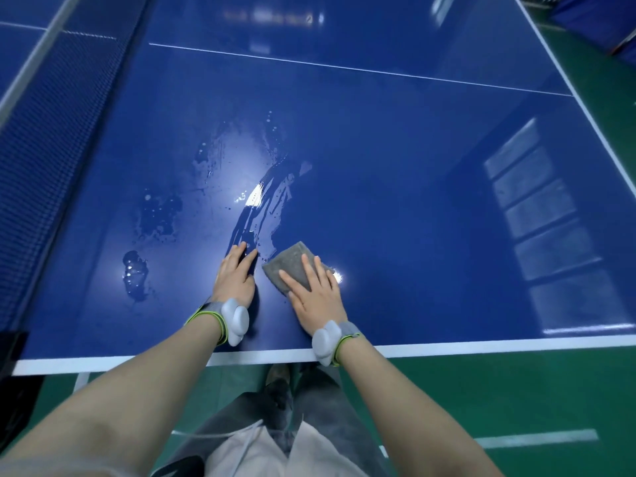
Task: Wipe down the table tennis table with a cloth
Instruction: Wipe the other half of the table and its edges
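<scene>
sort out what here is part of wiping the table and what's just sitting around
Part of the job:
- grey cloth, under the right hand
- blue table
- wet patches on it
- left hand, flat on the table

Just around:
- net
- green floor
- wrist devices

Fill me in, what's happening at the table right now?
A person is wiping a blue table tennis table. The right hand presses flat on a folded grey cloth near the table's close edge. The left hand rests flat on the bare surface beside it. Wet streaks and puddles lie ahead and to the left.
</scene>
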Tool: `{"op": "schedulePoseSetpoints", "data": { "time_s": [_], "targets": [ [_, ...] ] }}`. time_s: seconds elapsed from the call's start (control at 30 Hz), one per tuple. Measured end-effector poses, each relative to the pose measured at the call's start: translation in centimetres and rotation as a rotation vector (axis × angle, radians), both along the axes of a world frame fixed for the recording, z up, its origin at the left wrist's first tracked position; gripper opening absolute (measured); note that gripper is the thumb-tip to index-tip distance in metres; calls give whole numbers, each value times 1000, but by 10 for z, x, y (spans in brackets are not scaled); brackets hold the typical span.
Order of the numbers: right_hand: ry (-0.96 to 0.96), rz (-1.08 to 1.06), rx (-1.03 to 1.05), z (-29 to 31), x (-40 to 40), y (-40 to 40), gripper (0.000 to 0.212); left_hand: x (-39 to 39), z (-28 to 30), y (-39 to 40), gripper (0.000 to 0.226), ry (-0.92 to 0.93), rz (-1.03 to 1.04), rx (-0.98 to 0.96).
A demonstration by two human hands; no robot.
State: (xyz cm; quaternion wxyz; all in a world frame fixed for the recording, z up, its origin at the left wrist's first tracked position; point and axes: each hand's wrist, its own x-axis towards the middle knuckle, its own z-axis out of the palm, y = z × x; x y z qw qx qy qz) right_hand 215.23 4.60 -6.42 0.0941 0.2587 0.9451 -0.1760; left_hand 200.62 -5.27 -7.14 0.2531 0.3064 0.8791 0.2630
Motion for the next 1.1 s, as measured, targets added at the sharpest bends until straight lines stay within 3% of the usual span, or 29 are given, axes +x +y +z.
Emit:
{"op": "schedulePoseSetpoints", "data": {
  "time_s": [0.1, 0.2, 0.3, 0.6, 0.77, 0.87, 0.97, 1.1],
  "targets": [
    [-7, -57, 4, -1, 22, 17, 67, 2, 0, -5, 55, 10, -15, -21],
    [-53, -284, -19, 1, 36, 18, 76, 5, 1, -8, 57, 12, -15, -24],
    [-54, -381, 70, 0, 34, -1, 55, 12, 3, -11, 57, 13, -32, -38],
    [-83, -31, 58, -6, 42, -36, 45, 30, 6, -22, 56, 9, 3, -57],
    [-1, -304, 77, -6, 76, -5, 47, 47, 8, -31, 56, -26, 40, -64],
    [-46, -375, 10, -3, 84, -8, 47, 58, 9, -37, 57, -27, 57, -73],
    [-35, -364, 72, -4, 79, -28, 47, 74, 9, -42, 57, -33, 85, -72],
    [-110, -178, -45, 4, 76, -56, 48, 91, 6, -51, 59, -16, 111, -71]
  ]
}}
